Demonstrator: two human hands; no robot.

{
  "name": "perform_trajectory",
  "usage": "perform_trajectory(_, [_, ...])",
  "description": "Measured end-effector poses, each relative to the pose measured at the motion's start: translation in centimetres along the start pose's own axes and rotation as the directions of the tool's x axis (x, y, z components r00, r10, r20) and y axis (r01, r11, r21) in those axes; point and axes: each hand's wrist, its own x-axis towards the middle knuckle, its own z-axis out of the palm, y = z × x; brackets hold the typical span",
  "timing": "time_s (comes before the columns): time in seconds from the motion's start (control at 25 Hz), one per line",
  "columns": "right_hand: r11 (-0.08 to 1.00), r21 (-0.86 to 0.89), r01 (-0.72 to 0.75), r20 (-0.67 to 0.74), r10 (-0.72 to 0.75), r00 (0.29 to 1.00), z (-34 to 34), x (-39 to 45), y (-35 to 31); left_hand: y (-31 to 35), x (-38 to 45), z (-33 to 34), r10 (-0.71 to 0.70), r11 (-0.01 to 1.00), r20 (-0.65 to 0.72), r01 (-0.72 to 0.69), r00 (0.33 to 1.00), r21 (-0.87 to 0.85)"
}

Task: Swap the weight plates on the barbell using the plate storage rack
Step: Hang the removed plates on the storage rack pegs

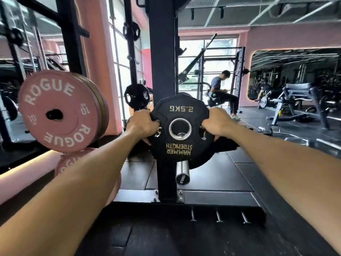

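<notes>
Before rack upright [162, 52], both hands grip black plate [180, 152], "2.5KG", "HAMMER STRENGTH"

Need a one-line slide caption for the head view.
Both hands, left hand and right hand, grip a black 2.5 kg plate before the rack upright.

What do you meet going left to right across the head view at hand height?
Pink Rogue plate → left hand → black 2.5 kg plate, held by both hands → right hand → seated person in the background → weight bench.
</notes>
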Motion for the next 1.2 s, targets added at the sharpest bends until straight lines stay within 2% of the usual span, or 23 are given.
perform_trajectory(0.08, [1.000, 0.006, 0.021, -0.031, -0.021, 0.999, -3.8, 4.1, -1.4, 2.5, 4.3, -2.6, -0.014, 1.000, -0.044, 0.013, 0.999, -0.024])
perform_trajectory(0.24, [0.998, -0.052, 0.030, -0.062, -0.033, 0.998, -11.4, 12.3, -4.3, 7.3, 12.5, -8.4, 0.006, 0.998, -0.054, -0.010, 0.999, -0.058])
perform_trajectory(0.36, [1.000, -0.024, 0.018, -0.051, -0.019, 0.999, -17.8, 18.0, -7.5, 11.1, 18.9, -14.2, -0.001, 0.998, -0.045, -0.002, 0.999, -0.070])
perform_trajectory(0.52, [1.000, 0.005, 0.008, -0.028, -0.008, 1.000, -26.4, 24.0, -13.0, 15.6, 26.5, -22.4, -0.031, 0.997, -0.013, 0.030, 0.999, -0.065])
perform_trajectory(0.76, [0.995, 0.034, 0.090, -0.048, -0.088, 0.995, -39.1, 32.4, -24.3, 20.6, 36.7, -36.9, -0.056, 0.998, -0.066, 0.055, 0.996, -0.019])
perform_trajectory(0.96, [0.982, 0.069, 0.175, -0.071, -0.170, 0.983, -42.8, 35.3, -32.7, 19.8, 39.2, -46.7, -0.033, 0.998, -0.141, 0.039, 0.990, 0.042])
perform_trajectory(1.2, [0.968, 0.118, 0.223, -0.087, -0.213, 0.973, -40.6, 33.6, -45.8, 11.5, 37.5, -57.5, -0.021, 0.995, -0.206, 0.041, 0.978, 0.094])
